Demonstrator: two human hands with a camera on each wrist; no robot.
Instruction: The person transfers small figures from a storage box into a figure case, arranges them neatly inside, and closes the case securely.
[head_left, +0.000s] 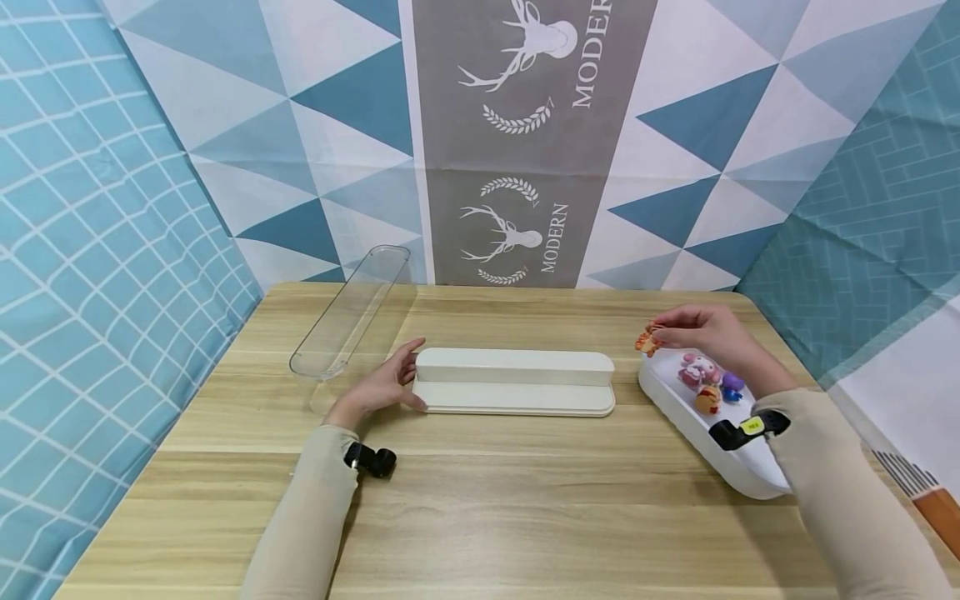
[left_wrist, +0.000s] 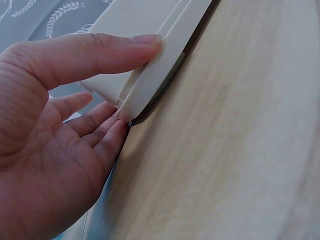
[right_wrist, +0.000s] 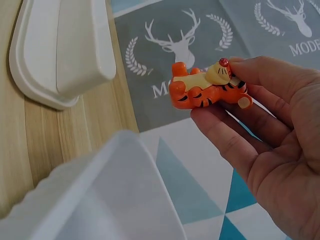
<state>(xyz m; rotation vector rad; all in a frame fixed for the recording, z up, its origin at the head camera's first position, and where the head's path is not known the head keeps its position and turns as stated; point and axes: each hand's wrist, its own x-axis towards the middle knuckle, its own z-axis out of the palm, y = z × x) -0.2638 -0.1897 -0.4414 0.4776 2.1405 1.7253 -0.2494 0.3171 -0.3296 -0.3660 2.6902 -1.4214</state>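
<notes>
My right hand (head_left: 701, 332) pinches a small orange tiger figurine (right_wrist: 207, 92) with black stripes and a yellow belly, just above the far end of a white bin (head_left: 678, 425). In the right wrist view, the figurine lies sideways between thumb and fingertips. Inside the bin are a pink-and-white figurine (head_left: 699, 369), an orange one (head_left: 707, 400) and a purple-and-blue one (head_left: 732, 387). My left hand (head_left: 382, 385) holds the left end of a white two-step display base (head_left: 513, 398), thumb on its front rim (left_wrist: 162, 75) and fingers at its end.
A long clear plastic cover (head_left: 347, 317) with rounded ends stands at the left, beyond the left hand. Everything rests on a wooden table (head_left: 480, 500). Patterned cloth (head_left: 495, 158) hangs behind the table's back edge, and blue tiled cloth (head_left: 97, 275) at the left side.
</notes>
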